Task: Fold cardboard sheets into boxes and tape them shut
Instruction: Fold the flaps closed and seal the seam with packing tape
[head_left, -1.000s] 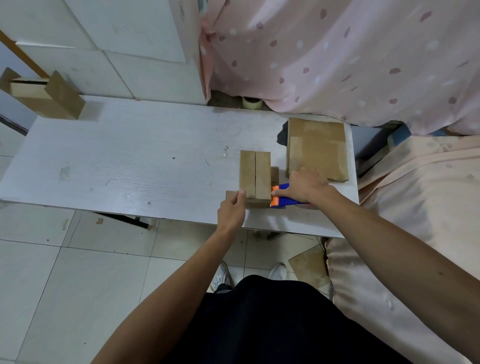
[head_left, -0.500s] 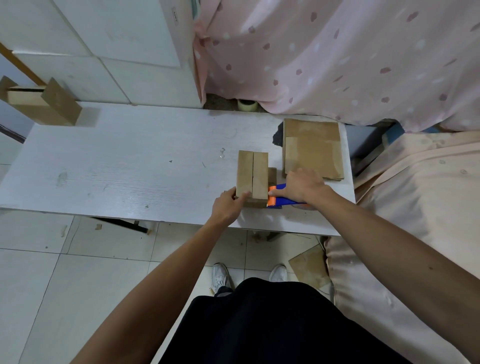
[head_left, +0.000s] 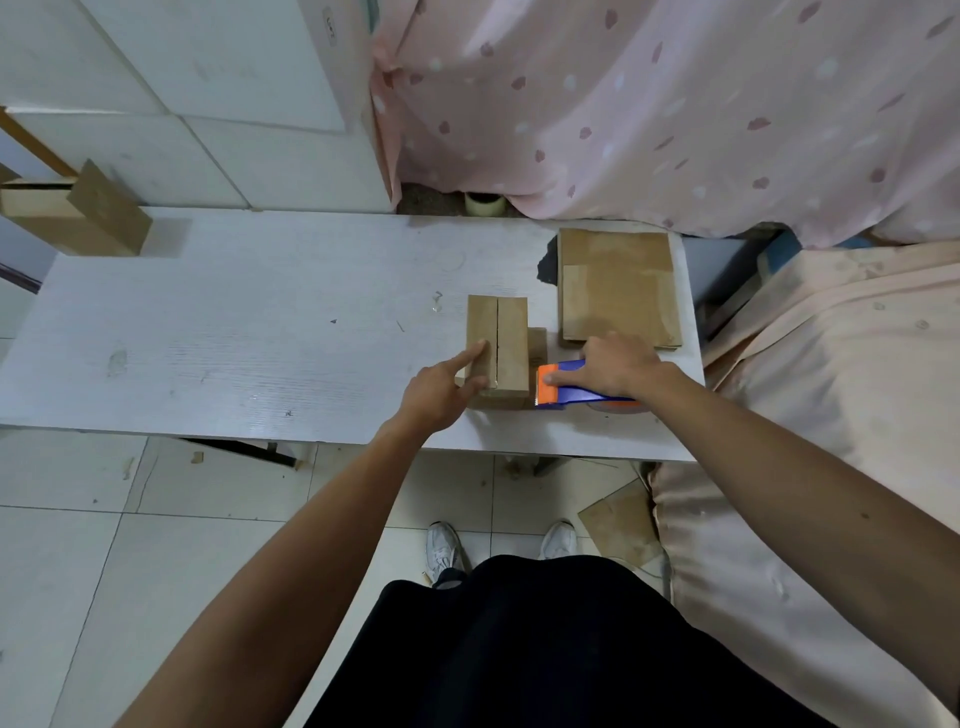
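Our box (head_left: 511, 345) runs lengthwise away from us; left hand (head_left: 436, 387) presses it, forefinger straight, right hand (head_left: 615, 364) seemingly wrapped round the tape dispenser (head_left: 569, 396).

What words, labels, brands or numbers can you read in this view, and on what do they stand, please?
No text can be read.
White cabinet: a small dark label near its right edge, too blurred to read.
Tape dispenser, folded box, flat cardboard sheets: no print visible.
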